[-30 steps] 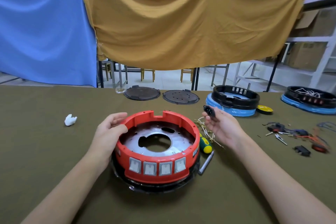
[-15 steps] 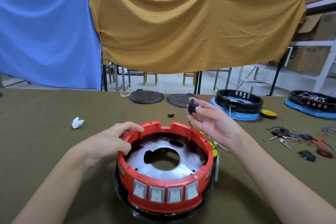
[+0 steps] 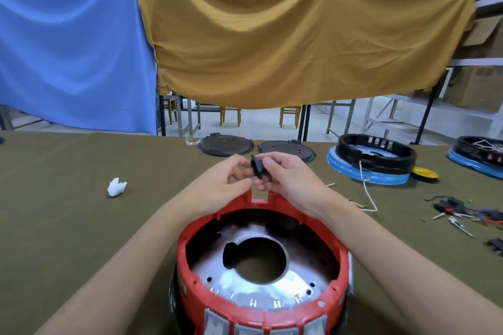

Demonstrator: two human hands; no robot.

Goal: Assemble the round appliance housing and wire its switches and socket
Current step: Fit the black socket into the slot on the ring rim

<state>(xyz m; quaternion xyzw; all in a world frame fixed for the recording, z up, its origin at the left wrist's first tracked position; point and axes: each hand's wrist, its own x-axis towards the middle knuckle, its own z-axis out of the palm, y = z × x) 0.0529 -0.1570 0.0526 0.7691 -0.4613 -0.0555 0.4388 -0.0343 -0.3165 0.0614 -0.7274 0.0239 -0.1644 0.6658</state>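
The red round housing [image 3: 190, 275] sits close in front of me on the olive table, with a shiny metal plate [image 3: 245, 285] inside and several grey rocker switches [image 3: 217, 325] along its near wall. A rectangular notch [image 3: 259, 196] is cut in its far rim. Just above that notch my right hand [image 3: 288, 179] pinches a small black socket [image 3: 258, 167]. My left hand [image 3: 220, 185] meets it from the left, fingertips on the socket too.
Two dark round lids [image 3: 226, 144] lie at the table's far edge. Black-and-blue housings [image 3: 373, 160] stand at the right, with a yellow disc [image 3: 424, 172]. Loose wires and terminals [image 3: 462, 212] lie far right. A white crumpled scrap [image 3: 116, 187] lies left.
My right hand carried the socket from the right over to the notch in the far rim. My left hand left the housing's side and came up to the socket. The view moved closer.
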